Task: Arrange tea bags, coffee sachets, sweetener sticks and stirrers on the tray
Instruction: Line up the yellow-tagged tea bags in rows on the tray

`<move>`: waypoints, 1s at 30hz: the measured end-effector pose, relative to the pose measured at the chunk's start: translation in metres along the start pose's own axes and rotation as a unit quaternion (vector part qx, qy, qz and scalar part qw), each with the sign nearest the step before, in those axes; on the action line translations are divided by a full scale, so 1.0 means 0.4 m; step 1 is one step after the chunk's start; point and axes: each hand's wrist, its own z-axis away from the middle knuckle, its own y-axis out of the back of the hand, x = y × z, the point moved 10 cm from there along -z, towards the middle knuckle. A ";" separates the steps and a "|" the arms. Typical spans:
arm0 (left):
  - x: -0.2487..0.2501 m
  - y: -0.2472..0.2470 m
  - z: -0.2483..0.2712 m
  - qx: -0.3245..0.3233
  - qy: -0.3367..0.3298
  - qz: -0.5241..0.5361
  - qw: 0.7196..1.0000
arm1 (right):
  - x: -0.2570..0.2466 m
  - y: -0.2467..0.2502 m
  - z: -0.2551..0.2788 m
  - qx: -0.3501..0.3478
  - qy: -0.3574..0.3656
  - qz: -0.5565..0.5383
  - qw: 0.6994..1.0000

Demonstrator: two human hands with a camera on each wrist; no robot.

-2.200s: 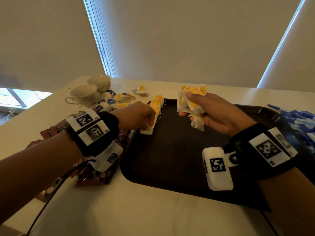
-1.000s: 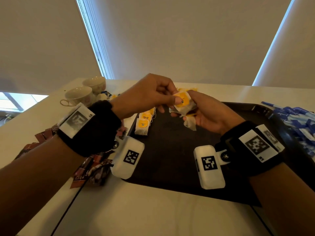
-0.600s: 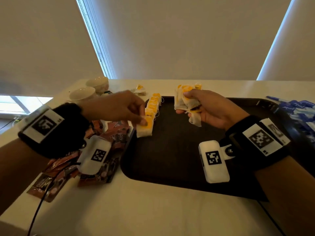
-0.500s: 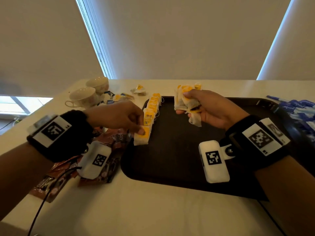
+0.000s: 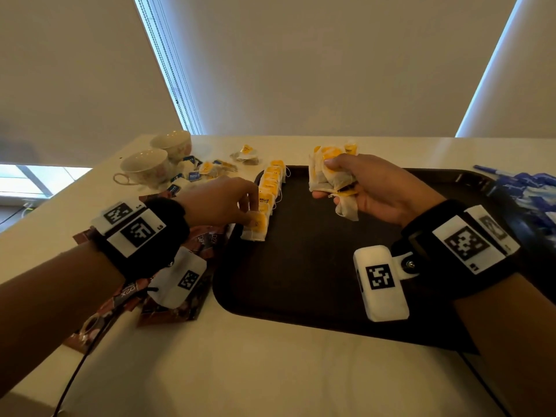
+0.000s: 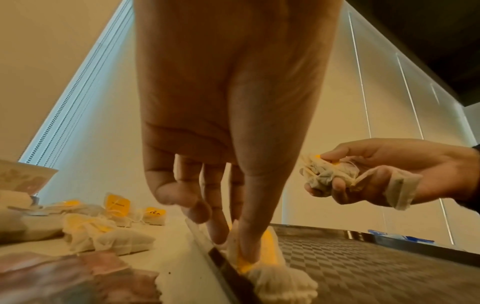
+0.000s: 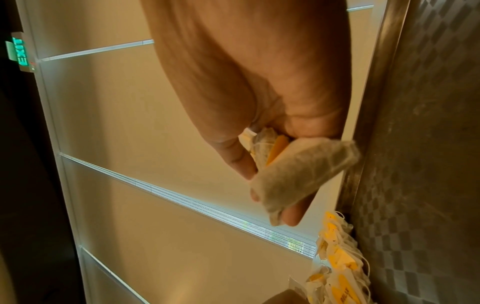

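From the head camera, the left hand (image 5: 221, 200) pinches a soft white gauze tea bag with a yellow tag (image 5: 255, 227) at the near end of a row of tea bags (image 5: 270, 185) running front to back along the dark flat rectangular tray (image 5: 301, 275)'s left edge. At the left wrist, fingertips (image 6: 249, 246) press it against the rim. At the right wrist, the right hand (image 7: 259, 102) clutches a crumpled bunch of tea bags (image 7: 298, 174) above the checker-textured tray.

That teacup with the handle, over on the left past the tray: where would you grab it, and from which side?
Probably by the handle of the nearer teacup: it is a thin loop on the cup's left, pointing away from the tray. Come in from the left. The cup stands upright, with a second cup close behind and sachets crowding its right.
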 end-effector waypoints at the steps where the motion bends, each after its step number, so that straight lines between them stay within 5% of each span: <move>1: -0.002 0.002 0.002 0.007 0.000 0.006 1.000 | 0.000 0.000 0.000 -0.001 -0.001 0.000 1.000; 6: 0.048 0.041 0.032 0.084 -0.066 -0.014 0.994 | 0.002 -0.003 0.000 -0.003 -0.001 0.007 1.000; 11: 0.087 -0.014 0.051 -0.003 -0.068 -0.035 0.997 | 0.003 -0.011 0.002 -0.008 -0.001 0.007 1.000; 25: 0.073 -0.010 0.020 -0.023 -0.036 -0.029 0.999 | 0.009 -0.032 0.009 -0.034 -0.011 0.020 0.999; 28: 0.096 0.083 0.023 0.106 -0.060 0.079 0.989 | 0.006 -0.043 0.014 -0.052 -0.010 0.022 0.998; 30: 0.115 0.156 0.043 0.218 -0.075 0.174 0.957 | 0.007 -0.051 0.016 -0.062 -0.010 0.027 0.998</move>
